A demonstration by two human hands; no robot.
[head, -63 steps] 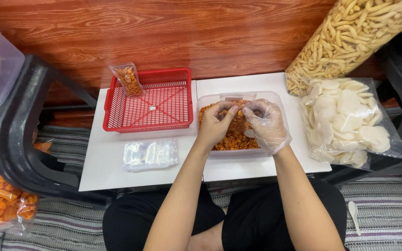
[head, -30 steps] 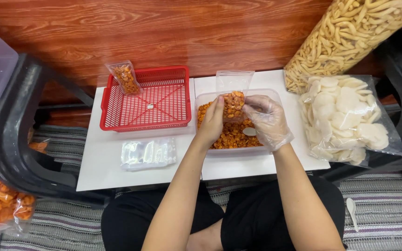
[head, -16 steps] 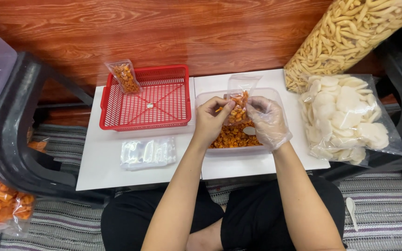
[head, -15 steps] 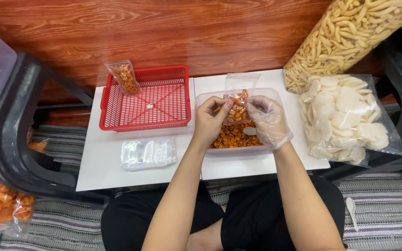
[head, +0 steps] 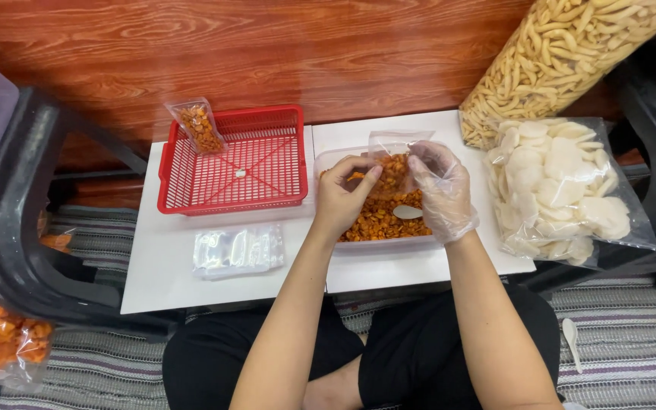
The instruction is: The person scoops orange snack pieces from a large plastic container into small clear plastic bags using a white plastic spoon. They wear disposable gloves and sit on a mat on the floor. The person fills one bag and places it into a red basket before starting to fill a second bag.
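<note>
Seated cross-legged at a low white table (head: 191, 288), near edge just over the knees, wooden wall close behind. Bare strip free along the front, beside a stack of empty clear bags (head: 238, 249). Left hand (head: 343, 199), bare, and right hand (head: 442, 190), in a clear glove, raised together over the clear tub (head: 389, 244) of orange snacks, fingers pinched on a small snack-filled bag (head: 392, 163). Red basket (head: 233, 163) just left; white crackers (head: 563, 186) at right edge.
</note>
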